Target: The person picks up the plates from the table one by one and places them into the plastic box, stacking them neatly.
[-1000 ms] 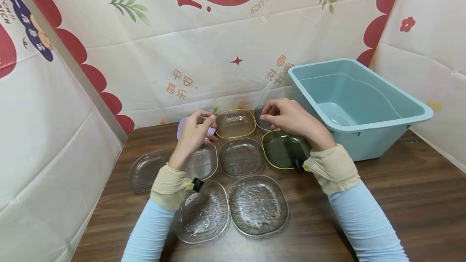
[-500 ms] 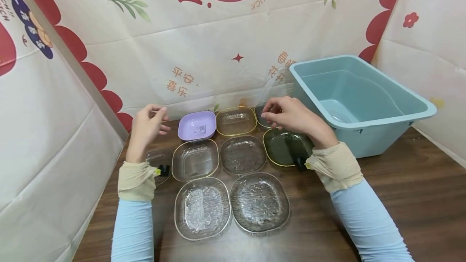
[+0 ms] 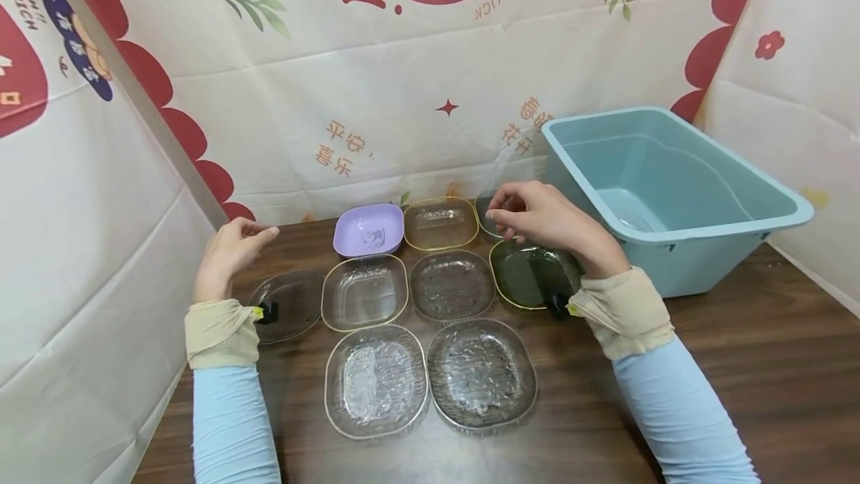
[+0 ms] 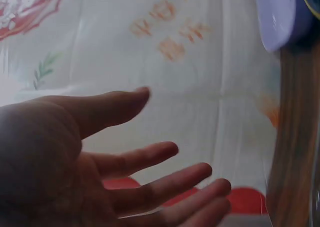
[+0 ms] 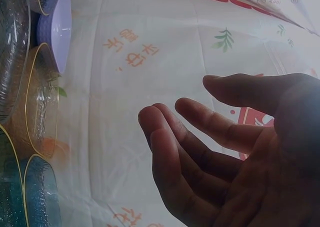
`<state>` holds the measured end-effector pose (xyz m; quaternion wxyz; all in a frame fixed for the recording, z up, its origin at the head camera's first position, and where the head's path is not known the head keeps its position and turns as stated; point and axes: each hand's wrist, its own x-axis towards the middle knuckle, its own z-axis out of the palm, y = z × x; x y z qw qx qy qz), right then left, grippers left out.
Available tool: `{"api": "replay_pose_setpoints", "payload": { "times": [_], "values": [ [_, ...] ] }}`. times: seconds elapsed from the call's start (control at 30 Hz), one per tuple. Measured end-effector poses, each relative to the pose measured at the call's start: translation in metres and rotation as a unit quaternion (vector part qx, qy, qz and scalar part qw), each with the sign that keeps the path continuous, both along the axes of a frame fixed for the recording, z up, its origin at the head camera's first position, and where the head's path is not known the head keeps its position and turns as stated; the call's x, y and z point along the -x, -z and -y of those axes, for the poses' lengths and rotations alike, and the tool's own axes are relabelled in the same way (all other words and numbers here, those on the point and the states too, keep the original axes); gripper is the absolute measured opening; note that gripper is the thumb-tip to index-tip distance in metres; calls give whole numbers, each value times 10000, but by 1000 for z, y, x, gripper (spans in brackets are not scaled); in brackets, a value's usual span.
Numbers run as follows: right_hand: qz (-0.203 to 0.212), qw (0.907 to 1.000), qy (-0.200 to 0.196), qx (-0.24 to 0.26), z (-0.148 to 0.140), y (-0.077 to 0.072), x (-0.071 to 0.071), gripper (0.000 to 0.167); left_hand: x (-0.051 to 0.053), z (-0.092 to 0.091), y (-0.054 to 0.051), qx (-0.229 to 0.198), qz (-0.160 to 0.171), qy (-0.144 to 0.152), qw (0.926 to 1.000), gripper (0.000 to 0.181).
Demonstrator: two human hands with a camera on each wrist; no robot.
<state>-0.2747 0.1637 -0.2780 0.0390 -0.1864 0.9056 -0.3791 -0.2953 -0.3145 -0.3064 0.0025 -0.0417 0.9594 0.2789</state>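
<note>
My left hand (image 3: 231,254) hovers near the far left of the table, fingers loosely extended around nothing. Just below it on the table lies a grey see-through dish (image 3: 293,306), partly behind the wrist camera. My right hand (image 3: 546,219) hangs above a dark green dish (image 3: 519,275) with a yellow rim; its relaxed fingers hold nothing, as the right wrist view confirms. A smoky blue dish (image 3: 485,216) is half hidden behind that hand. The back row also has a purple dish (image 3: 368,231) and an amber dish (image 3: 440,224).
Mid-row stand a clear yellow-rimmed dish (image 3: 365,293) and a grey dish (image 3: 452,286). Nearer are a clear ribbed dish (image 3: 376,383) and a greyish ribbed dish (image 3: 481,374). A blue tub (image 3: 712,256) at right contains something clear. Printed cloth (image 3: 403,81) encloses the back and sides.
My left hand has moved left, from over the purple dish to above the table's left side, uncovering the purple and clear dishes. My right hand has stayed about where it was.
</note>
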Motion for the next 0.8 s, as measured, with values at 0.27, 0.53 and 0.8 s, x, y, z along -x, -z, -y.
{"api": "replay_pose_setpoints", "payload": {
  "times": [0.27, 0.53, 0.8],
  "values": [
    [-76, 10000, -5, -19, -3, 1, 0, 21, 4, 13, 19, 446, 1210, 294, 9912, 72],
    [-121, 9999, -32, -100, 3, 0, 1, 23, 11, 13, 34, -7, 1845, 306, 9823, 43],
    [21, 9999, -105, 0, 7, 5, 2, 23, 8, 19, 39, 150, 1813, 192, 9831, 40]
  ]
}}
